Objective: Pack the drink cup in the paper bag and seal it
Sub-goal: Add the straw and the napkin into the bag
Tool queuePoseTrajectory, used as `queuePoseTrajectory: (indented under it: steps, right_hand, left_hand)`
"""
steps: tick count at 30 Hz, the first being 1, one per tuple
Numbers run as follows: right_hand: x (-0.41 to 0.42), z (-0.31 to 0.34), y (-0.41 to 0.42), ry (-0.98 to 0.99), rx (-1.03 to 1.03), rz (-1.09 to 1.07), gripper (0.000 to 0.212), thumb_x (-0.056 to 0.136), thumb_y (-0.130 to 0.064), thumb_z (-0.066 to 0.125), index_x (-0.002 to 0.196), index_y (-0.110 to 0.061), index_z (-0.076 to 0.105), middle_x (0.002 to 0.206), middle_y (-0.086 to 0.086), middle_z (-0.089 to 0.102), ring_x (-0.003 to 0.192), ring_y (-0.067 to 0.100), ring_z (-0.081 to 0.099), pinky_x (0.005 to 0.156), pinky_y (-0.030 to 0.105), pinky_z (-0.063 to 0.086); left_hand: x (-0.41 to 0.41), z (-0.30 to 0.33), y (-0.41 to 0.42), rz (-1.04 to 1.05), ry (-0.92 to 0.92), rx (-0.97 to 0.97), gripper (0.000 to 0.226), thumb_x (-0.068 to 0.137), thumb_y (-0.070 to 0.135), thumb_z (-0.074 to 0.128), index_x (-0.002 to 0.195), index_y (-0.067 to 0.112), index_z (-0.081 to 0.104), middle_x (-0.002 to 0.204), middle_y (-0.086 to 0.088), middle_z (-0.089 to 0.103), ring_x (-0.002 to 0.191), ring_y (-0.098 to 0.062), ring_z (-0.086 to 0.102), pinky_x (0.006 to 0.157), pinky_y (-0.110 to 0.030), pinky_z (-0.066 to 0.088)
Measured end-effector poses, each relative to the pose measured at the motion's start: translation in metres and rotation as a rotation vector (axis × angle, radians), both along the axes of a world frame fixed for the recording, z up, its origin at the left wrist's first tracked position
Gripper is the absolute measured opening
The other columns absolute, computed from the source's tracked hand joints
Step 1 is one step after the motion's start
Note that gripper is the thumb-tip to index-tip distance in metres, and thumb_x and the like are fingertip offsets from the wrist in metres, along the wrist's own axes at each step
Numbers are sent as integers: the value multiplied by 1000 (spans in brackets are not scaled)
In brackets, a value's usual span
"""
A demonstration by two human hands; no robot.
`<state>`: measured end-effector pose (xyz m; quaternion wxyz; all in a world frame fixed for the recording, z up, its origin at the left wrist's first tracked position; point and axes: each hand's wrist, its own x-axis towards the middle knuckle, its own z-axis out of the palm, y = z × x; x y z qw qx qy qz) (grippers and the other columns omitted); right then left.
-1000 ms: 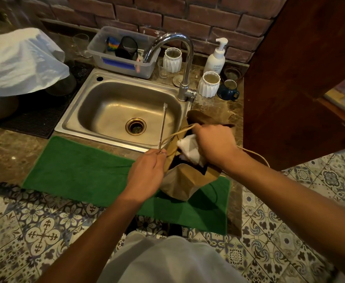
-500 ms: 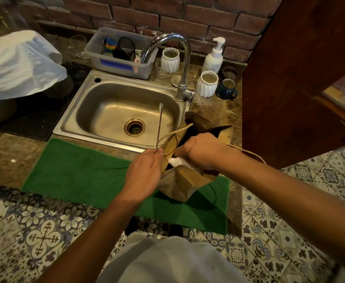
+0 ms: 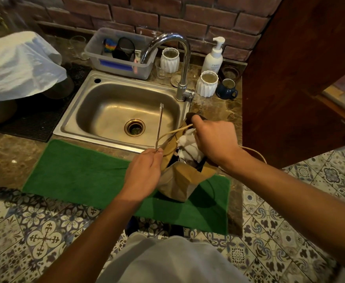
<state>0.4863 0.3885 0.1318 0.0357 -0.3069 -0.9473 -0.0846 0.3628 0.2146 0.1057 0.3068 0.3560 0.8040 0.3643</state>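
A brown paper bag [image 3: 179, 180] stands open on a green towel [image 3: 81, 172] in front of the sink. My left hand [image 3: 143, 174] pinches the bag's near rim together with a thin wrapped straw [image 3: 159, 125] that points up over the basin. My right hand [image 3: 214, 141] reaches into the bag's mouth and grips white tissue [image 3: 188, 144] there. A rope handle [image 3: 175, 131] loops between my hands. The drink cup is hidden inside the bag; only something dark shows under the tissue.
A steel sink [image 3: 106, 111] with a curved tap [image 3: 181, 64] lies behind the bag. White ribbed cups [image 3: 206, 83], a blue mug [image 3: 226, 88], a pump bottle [image 3: 213, 58] and a plastic tub [image 3: 118, 58] line the back. A wooden cabinet [image 3: 300, 78] stands right; a white cloth-covered object [image 3: 18, 66] left.
My right hand pushed down into the bag with the tissue, then came back up so the tissue shows again. My left hand kept its hold on the rim and straw.
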Motion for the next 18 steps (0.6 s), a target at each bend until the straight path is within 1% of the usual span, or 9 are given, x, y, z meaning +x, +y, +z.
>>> queuePoseTrajectory:
  steps: [1, 2, 5, 7, 10, 12, 14, 16, 18]
  right_hand:
    - [0, 1, 1, -8, 8, -23, 32, 86, -10, 69, 117, -15, 61, 64, 1, 66, 44, 26, 44, 45, 21, 10]
    - [0, 1, 3, -31, 14, -37, 31, 87, -10, 68, 117, -15, 61, 67, 1, 67, 45, 27, 48, 46, 22, 8]
    - [1, -2, 1, -141, 15, -46, 23, 89, -14, 65, 112, -16, 61, 82, 4, 72, 63, 31, 67, 46, 25, 6]
    - [1, -4, -1, -181, 6, -56, 22, 89, -16, 64, 111, -16, 61, 86, 5, 72, 68, 31, 69, 45, 26, 8]
    - [1, -5, -2, -165, 1, -84, 22, 88, -15, 68, 109, -15, 61, 87, 6, 69, 67, 31, 68, 45, 26, 7]
    - [3, -6, -1, -121, 1, -89, 26, 87, -15, 70, 111, -14, 60, 96, 9, 65, 73, 31, 66, 45, 26, 13]
    - [5, -7, 2, -66, -3, -86, 31, 88, -21, 71, 115, -12, 58, 105, 11, 60, 83, 31, 64, 47, 30, 26]
    - [5, -7, 2, -13, -10, -61, 29, 90, -26, 68, 113, -12, 58, 104, 10, 60, 84, 30, 64, 50, 32, 33]
    - [7, -6, 0, 33, -20, -3, 20, 93, -27, 63, 106, -12, 61, 96, 9, 64, 79, 30, 65, 51, 31, 33]
  left_hand:
    - [0, 0, 0, 0, 5, -4, 40, 109, 32, 39, 80, 18, 63, 78, -2, 60, 74, -23, 57, 77, -47, 52]
    - [0, -1, 0, 1, 9, -7, 41, 110, 32, 39, 80, 18, 63, 77, -2, 60, 74, -23, 57, 76, -48, 52]
    - [0, -1, -1, -2, 8, -4, 41, 109, 33, 39, 78, 19, 62, 75, -1, 58, 71, -22, 55, 74, -47, 51]
    - [1, 1, 0, -6, 16, 0, 40, 109, 33, 39, 76, 23, 59, 75, 0, 57, 71, -21, 54, 74, -46, 50]
    - [2, 1, 1, -5, 24, 4, 40, 109, 33, 39, 74, 24, 57, 75, 1, 57, 71, -21, 54, 74, -45, 49]
    - [2, 0, 0, -11, 24, -1, 41, 109, 33, 39, 76, 20, 59, 75, 0, 56, 71, -21, 53, 74, -47, 50]
    - [1, -1, 0, -20, 21, -6, 41, 109, 34, 38, 76, 21, 58, 75, 1, 55, 70, -21, 52, 74, -47, 49]
    - [1, -1, 0, -23, 21, -4, 40, 109, 34, 39, 75, 25, 56, 75, 2, 54, 71, -20, 52, 73, -44, 48]
    - [0, -1, 0, -21, 31, 1, 39, 109, 33, 39, 73, 27, 55, 76, 2, 55, 71, -19, 52, 71, -42, 45]
